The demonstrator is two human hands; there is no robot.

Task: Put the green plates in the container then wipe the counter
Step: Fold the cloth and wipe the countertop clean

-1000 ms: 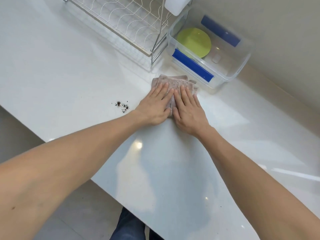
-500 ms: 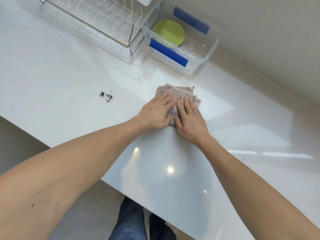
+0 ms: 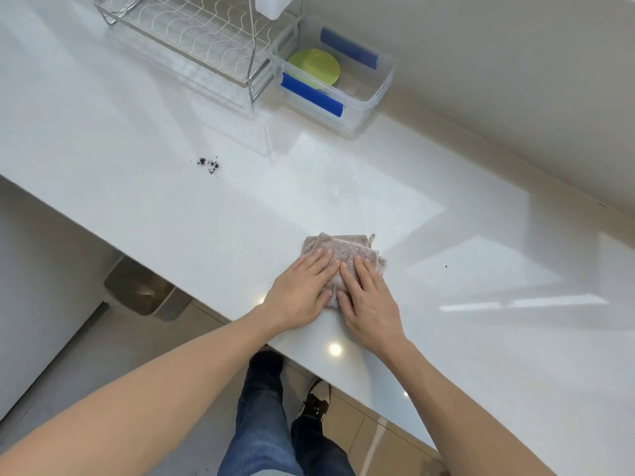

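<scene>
A folded grey-brown cloth (image 3: 340, 249) lies on the white counter (image 3: 154, 139) close to its front edge. My left hand (image 3: 302, 290) and my right hand (image 3: 369, 298) press flat on the cloth side by side, fingers spread. The green plates (image 3: 314, 67) sit stacked inside a clear plastic container (image 3: 374, 94) with blue latches at the back, against the wall. A small patch of dark crumbs (image 3: 209, 164) lies on the counter to the left, well apart from the cloth.
A wire dish rack (image 3: 192, 32) stands left of the container at the back. One dark speck (image 3: 446, 266) lies right of the cloth. Below the counter edge are a grey bin (image 3: 147, 292), the tiled floor and my legs in jeans.
Both hands have dragged the cloth from beside the container back toward the counter's front edge. The crumbs have stayed where they were.
</scene>
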